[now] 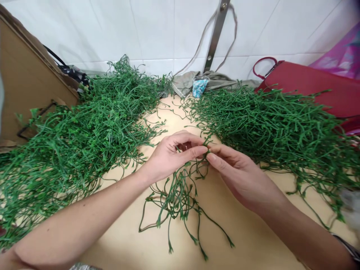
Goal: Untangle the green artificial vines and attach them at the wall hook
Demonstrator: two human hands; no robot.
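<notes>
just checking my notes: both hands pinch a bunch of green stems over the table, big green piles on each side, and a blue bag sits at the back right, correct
Not quite. The head view shows the bag at the back right is red, not blue. The rest holds: the left hand and right hand pinch the bunch of green stems over the table, with green piles on each side.

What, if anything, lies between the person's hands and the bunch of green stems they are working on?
Nothing visible: both the left hand and the right hand already pinch the top of the green stem bunch, which hangs onto the bare table.
</notes>
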